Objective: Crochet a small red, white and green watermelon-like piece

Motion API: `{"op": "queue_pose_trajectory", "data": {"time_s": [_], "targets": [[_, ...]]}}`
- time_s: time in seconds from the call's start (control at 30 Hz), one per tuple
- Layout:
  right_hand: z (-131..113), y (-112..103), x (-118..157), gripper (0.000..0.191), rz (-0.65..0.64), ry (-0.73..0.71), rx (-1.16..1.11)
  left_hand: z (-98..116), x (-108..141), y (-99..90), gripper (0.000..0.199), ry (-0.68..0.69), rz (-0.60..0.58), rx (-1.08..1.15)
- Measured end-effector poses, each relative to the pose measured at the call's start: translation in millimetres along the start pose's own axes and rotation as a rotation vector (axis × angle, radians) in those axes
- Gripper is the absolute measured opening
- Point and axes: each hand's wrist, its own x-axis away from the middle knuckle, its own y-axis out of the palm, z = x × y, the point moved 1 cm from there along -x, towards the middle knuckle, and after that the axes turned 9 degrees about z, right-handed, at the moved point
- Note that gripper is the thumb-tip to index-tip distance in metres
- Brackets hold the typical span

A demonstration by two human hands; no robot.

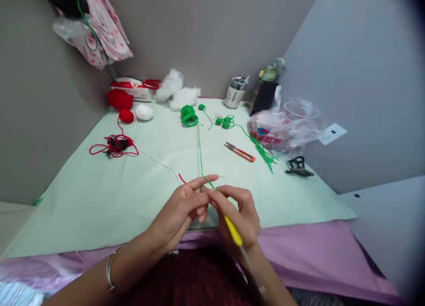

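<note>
My right hand (239, 211) is closed around a crochet hook with a yellow handle (233, 231); the hook's tip is hidden between my fingers. Facing it, my left hand (186, 204) pinches green yarn between thumb and fingers, its index finger stretched out. A green strand (200, 151) runs over that finger and back to a loose green yarn ball (189, 116) on the table. The fingertips of both hands meet, and any stitches there are too small to make out. Just beyond them lie a short red yarn end (182, 178) and a thin white thread.
Orange thread snips (239, 152) lie right of centre, near cut green strands (264, 153) and a black hair clip (299, 166). Red yarn balls (120, 100), a white ball (144, 112) and stuffing (179, 91) stand back left. A plastic bag (282, 127) sits at the right.
</note>
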Motion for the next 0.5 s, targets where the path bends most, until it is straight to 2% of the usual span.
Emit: {"op": "queue_pose_trajectory", "data": {"time_s": [0.07,0.13,0.2,0.3,0.37,0.5], "targets": [[1.2,-1.1,-3.4,0.025,0.053,0.200,-0.137,2.6,-2.5,-2.4,0.044,-0.046,-0.017,0.057],[1.5,-1.9,-8.8,0.024,0.107,0.393,-0.300,5.1,-3.2,-2.9,0.041,-0.018,-0.014,0.058],[1.0,-1.1,-13.6,0.023,0.116,0.475,-0.396,5.9,-1.8,-0.9,0.039,0.032,-0.026,0.019],[0.1,2.1,-14.2,0.022,0.064,0.433,-0.388,3.2,1.0,2.6,0.038,0.114,0.002,-0.060],[-0.1,3.9,-9.1,0.025,0.039,0.329,-0.280,0.2,1.4,3.2,0.041,0.142,0.038,-0.071],[0.0,3.7,2.0,0.035,0.038,0.037,-0.036,-3.3,-2.4,0.2,0.041,0.001,-0.008,0.031]]}}
